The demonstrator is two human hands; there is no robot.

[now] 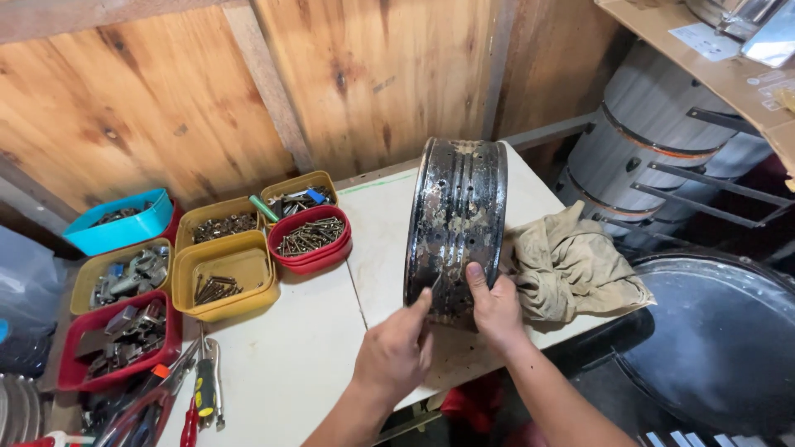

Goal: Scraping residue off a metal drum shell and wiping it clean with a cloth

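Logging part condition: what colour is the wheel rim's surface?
Dark grey-black metal rim, mottled with pale, rusty patches; head view.

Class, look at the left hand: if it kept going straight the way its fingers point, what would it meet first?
The left hand already touches the metal wheel rim standing on edge on the table; going on, it would press into that rim, probably before anything else.

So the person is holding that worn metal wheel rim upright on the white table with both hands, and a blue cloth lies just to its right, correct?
Not quite. The cloth is a dull beige, not blue, as the head view shows. The rest holds: the left hand and right hand hold the worn metal wheel rim upright on the white table.
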